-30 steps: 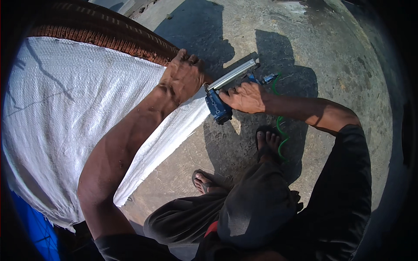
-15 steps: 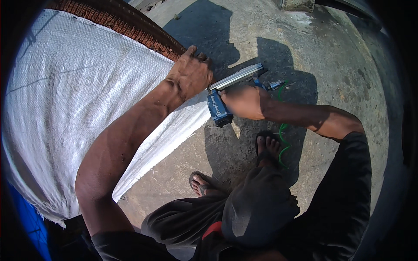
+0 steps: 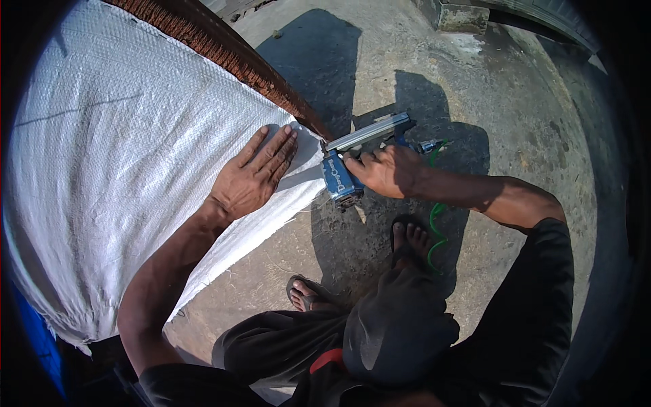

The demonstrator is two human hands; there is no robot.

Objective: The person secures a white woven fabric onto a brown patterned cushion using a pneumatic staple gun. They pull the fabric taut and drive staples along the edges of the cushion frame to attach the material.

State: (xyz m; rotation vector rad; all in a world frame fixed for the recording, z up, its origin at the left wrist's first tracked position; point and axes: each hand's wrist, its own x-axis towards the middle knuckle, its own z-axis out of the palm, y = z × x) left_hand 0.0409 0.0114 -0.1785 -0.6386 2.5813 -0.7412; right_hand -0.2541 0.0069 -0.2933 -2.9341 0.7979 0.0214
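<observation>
A blue air nail gun or stapler (image 3: 339,178) with a long silver magazine is in my right hand (image 3: 390,171), whose fingers wrap its handle. Its nose meets the corner of the white woven sheet (image 3: 135,156), by the end of a brown, rough-textured edge (image 3: 264,88). My left hand (image 3: 251,173) lies flat on the sheet just left of the tool, fingers stretched out. The sheet spreads over the whole left side, with creases running down it and a frayed lower edge.
A coiled green air hose (image 3: 437,237) hangs from the tool's fitting beside my sandalled feet (image 3: 410,237). Rough concrete floor (image 3: 529,122) lies beyond, crossed by my shadow. A concrete block (image 3: 463,18) stands at the far right, and blue material (image 3: 30,339) shows at the lower left.
My left hand has let go of the brown edge near the sheet's corner and moved down and left onto the sheet, opening flat. The nail gun stays at the corner in my right hand.
</observation>
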